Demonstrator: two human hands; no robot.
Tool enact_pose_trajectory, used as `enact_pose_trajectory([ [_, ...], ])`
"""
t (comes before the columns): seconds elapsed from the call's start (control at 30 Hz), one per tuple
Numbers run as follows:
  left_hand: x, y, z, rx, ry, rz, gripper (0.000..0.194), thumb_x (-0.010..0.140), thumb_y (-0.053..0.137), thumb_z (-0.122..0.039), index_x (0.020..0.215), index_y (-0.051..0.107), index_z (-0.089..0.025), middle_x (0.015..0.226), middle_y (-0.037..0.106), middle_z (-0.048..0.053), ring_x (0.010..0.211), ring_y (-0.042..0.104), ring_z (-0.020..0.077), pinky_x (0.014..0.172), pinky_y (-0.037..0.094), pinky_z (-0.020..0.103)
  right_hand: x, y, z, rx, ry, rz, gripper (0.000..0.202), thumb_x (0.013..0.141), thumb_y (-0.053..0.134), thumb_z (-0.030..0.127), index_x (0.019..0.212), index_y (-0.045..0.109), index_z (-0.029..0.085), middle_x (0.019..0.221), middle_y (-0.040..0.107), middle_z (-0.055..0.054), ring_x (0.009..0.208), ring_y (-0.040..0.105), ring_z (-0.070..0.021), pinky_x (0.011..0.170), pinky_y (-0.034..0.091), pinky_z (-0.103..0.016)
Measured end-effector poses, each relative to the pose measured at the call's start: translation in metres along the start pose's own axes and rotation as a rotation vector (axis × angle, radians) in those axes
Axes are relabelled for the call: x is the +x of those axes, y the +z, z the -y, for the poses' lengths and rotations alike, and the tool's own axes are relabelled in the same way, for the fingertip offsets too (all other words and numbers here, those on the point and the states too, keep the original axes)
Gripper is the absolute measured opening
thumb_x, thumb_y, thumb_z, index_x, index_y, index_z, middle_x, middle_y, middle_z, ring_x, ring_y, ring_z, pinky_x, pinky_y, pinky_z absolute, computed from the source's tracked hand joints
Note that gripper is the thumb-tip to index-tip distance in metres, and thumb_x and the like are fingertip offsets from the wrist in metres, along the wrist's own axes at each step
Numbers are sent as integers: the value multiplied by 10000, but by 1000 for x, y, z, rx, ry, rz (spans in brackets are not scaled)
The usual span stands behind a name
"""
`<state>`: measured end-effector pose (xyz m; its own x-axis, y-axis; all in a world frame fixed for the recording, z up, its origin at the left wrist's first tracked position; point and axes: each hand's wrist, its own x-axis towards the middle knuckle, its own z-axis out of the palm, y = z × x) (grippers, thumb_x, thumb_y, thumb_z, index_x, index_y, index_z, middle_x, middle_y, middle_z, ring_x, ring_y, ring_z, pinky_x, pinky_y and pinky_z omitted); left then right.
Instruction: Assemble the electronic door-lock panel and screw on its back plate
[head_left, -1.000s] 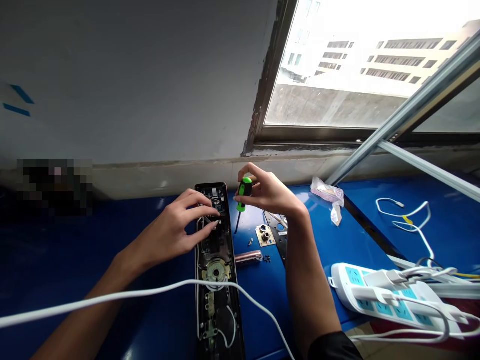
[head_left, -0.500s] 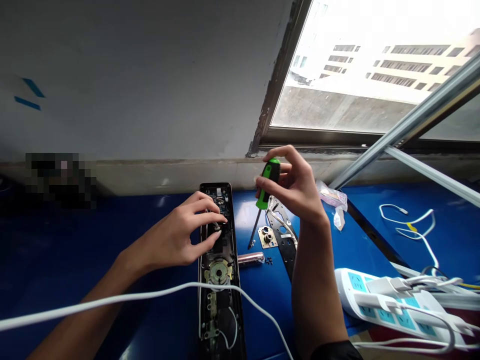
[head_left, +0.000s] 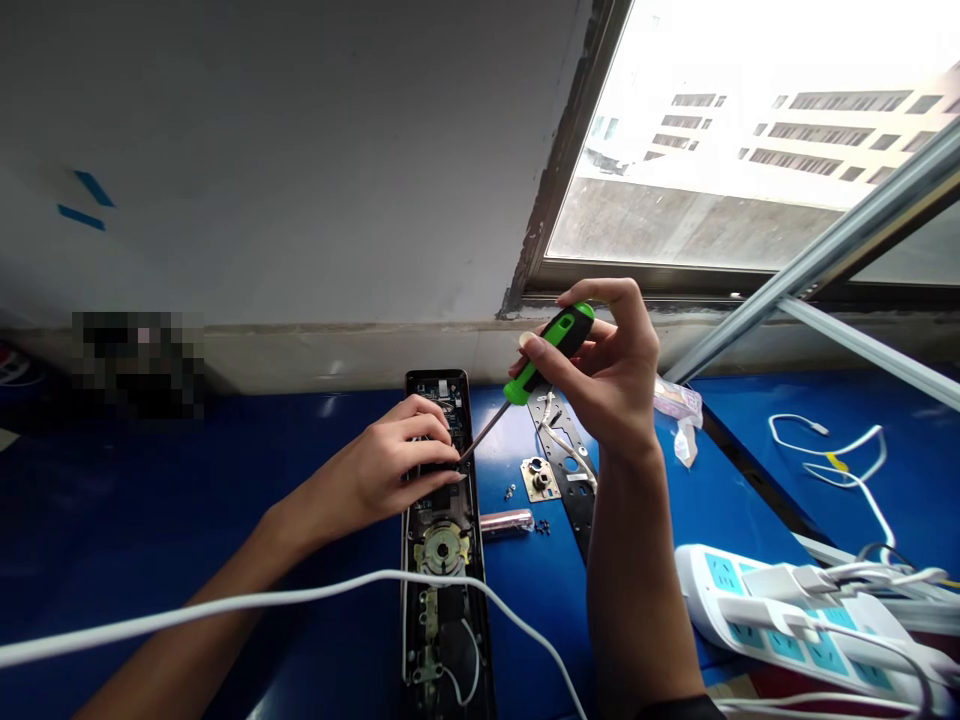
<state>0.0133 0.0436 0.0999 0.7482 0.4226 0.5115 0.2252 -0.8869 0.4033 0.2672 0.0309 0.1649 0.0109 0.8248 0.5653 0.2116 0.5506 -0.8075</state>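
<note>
A long black housing (head_left: 442,625), open-faced and resembling an electronic door lock, lies lengthwise on the blue table. Inside it are a circuit board (head_left: 442,390) at the far end, a round metal mechanism (head_left: 442,549) and thin wires. My left hand (head_left: 401,452) reaches over the upper half, thumb and fingertips close together; what they pinch is hidden. In my right hand (head_left: 600,350) is a green and black screwdriver (head_left: 551,355), tilted down to the left. Its tip meets the housing's inner right side beside my left fingertips.
A square metal plate (head_left: 540,480), a black perforated plate (head_left: 574,455) with wires, a pink cylinder (head_left: 508,524) and small screws (head_left: 542,527) lie right of the housing. A white cable (head_left: 337,590) crosses in front. A power strip (head_left: 701,580) and metal bars (head_left: 750,310) stand right.
My right hand has swung the screwdriver from above the table onto the housing, tilting it more. My left thumb and fingers have drawn closer together. The view has shifted slightly.
</note>
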Motion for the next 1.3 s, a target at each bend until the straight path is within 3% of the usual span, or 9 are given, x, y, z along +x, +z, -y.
enact_pose_trajectory([
  [0.23, 0, -3, -5, 60, -53, 97, 83, 1033, 667, -229, 1043, 744, -200, 1042, 726, 89, 1220, 579, 273, 991, 568, 392, -5, -5, 11, 90, -147, 169, 407, 900, 782, 218, 1233, 563, 303, 1109, 768, -11, 932, 805, -218, 798, 721, -403],
  [0.37, -1, -2, -6, 115, -69, 131, 100, 1043, 646, -237, 1021, 736, -201, 1050, 729, 88, 1279, 555, 295, 1031, 554, 418, -9, -4, 19, 3, -158, 244, 440, 920, 767, 241, 1322, 597, 301, 1259, 745, -34, 1036, 802, -245, 892, 724, -435],
  [0.57, -3, -7, -3, 193, -114, 60, 290, 990, 742, -372, 1221, 724, -198, 1214, 690, 121, 1376, 497, 338, 1098, 543, 506, -10, 4, 22, -34, -245, 173, 417, 925, 777, 219, 1314, 656, 309, 1226, 753, -23, 1078, 790, -246, 916, 724, -432],
  [0.77, -6, -11, 4, 245, -145, 43, 316, 976, 756, -402, 1246, 736, -240, 1358, 642, 124, 1466, 439, 354, 1172, 501, 568, -7, 8, 19, -60, -244, 211, 383, 928, 774, 189, 1284, 682, 297, 1213, 777, -7, 1093, 786, -223, 902, 720, -388],
  [1.03, -5, -11, 1, 220, -163, 59, 312, 966, 764, -391, 1243, 757, -247, 1366, 650, 127, 1469, 433, 369, 1163, 512, 594, -6, 12, 16, -90, -244, 237, 350, 947, 762, 202, 1279, 691, 287, 1227, 784, -8, 1077, 791, -209, 915, 713, -379],
  [1.17, -5, -11, 1, 229, -161, 67, 301, 969, 761, -395, 1227, 759, -240, 1385, 636, 124, 1483, 415, 361, 1179, 501, 584, -6, 15, 16, -110, -322, 261, 383, 934, 790, 184, 1291, 706, 294, 1221, 788, -14, 1074, 781, -204, 904, 702, -366],
  [1.3, -6, -12, 2, 222, -174, 54, 303, 963, 770, -387, 1225, 756, -235, 1383, 633, 119, 1475, 423, 352, 1187, 502, 563, -6, 21, 18, -193, -417, 241, 390, 952, 784, 262, 1331, 718, 327, 1223, 768, -24, 1076, 757, -205, 929, 679, -365],
])
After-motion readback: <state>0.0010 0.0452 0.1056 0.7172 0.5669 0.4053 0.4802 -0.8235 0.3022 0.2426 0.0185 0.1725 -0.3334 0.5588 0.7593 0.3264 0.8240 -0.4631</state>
